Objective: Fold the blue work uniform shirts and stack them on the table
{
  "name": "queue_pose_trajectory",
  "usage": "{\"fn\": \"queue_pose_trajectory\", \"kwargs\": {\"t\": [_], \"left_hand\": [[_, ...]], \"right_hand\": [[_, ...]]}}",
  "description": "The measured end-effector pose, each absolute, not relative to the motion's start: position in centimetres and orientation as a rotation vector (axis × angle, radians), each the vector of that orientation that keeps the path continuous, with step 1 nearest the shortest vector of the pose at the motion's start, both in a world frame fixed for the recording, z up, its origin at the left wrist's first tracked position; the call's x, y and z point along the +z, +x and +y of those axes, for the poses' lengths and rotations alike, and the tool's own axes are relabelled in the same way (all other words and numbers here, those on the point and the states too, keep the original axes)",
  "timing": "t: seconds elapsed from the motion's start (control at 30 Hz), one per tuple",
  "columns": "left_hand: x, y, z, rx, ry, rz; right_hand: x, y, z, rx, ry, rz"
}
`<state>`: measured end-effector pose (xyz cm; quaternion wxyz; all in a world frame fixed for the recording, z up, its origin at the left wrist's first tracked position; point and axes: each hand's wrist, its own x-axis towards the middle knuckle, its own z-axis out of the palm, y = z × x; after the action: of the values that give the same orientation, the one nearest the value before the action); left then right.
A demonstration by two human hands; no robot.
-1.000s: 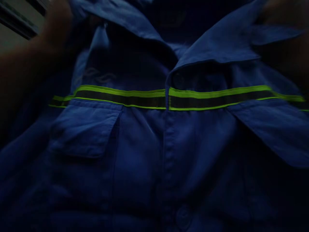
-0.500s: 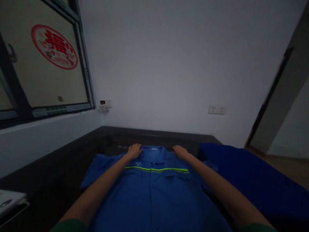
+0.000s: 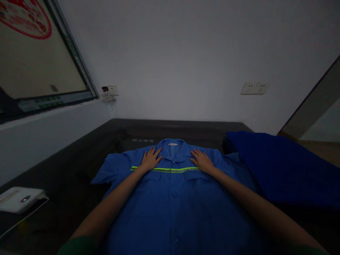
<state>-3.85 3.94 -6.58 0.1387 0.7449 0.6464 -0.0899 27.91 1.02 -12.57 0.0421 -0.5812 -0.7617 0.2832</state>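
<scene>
Left hand (image 3: 151,159) and right hand (image 3: 202,161) have moved off the shoulder edges and down onto the upper chest of the blue shirt (image 3: 154,212). Both lie palm down with fingers spread and grasp nothing, one on each side of the collar (image 3: 183,151). The shirt lies face up on the dark table (image 3: 66,156), near its middle. Beyond the collar, a strip of table separates it from the far wall (image 3: 175,63). On the left, more table surface lies between the short sleeve (image 3: 102,171) and the white device (image 3: 22,199), giving that side the wider room. On the right, the folded blue cloth (image 3: 287,166) lies close against the opposite sleeve; whether they overlap cannot be told. The hem runs below the view.

The collar points away from the person, towards the wall; the long axis runs from the person outward, and the lime stripe (image 3: 183,170) crosses it.

Count: one shirt, two pocket flaps, two buttons visible on the front below the stripe, one folded cloth, one white device with one cable (image 3: 23,219), two hands
</scene>
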Motion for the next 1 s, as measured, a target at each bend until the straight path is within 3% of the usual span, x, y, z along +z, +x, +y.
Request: {"fn": "queue_pose_trajectory", "kwargs": {"t": [0.2, 0.37, 0.63, 1.0], "left_hand": [[-7.1, -3.9, 6.1, -0.01, 2.117, 1.938], [-8.2, -3.1, 7.7, 0.204, 2.067, 1.999], [-9.0, -3.9, 8.0, 0.482, 1.99, 1.894], [-8.5, -3.9, 8.6, 0.686, 1.827, 1.871]], "right_hand": [[-9.4, 26.6, 4.5, 0.829, -1.704, -2.106], [-7.5, 19.9, 9.6, 1.005, -1.562, -1.99], [-9.4, 10.2, 13.0, 1.202, -1.595, -1.894], [-11.0, 9.7, 12.5, 1.162, -1.647, -1.698]]}}
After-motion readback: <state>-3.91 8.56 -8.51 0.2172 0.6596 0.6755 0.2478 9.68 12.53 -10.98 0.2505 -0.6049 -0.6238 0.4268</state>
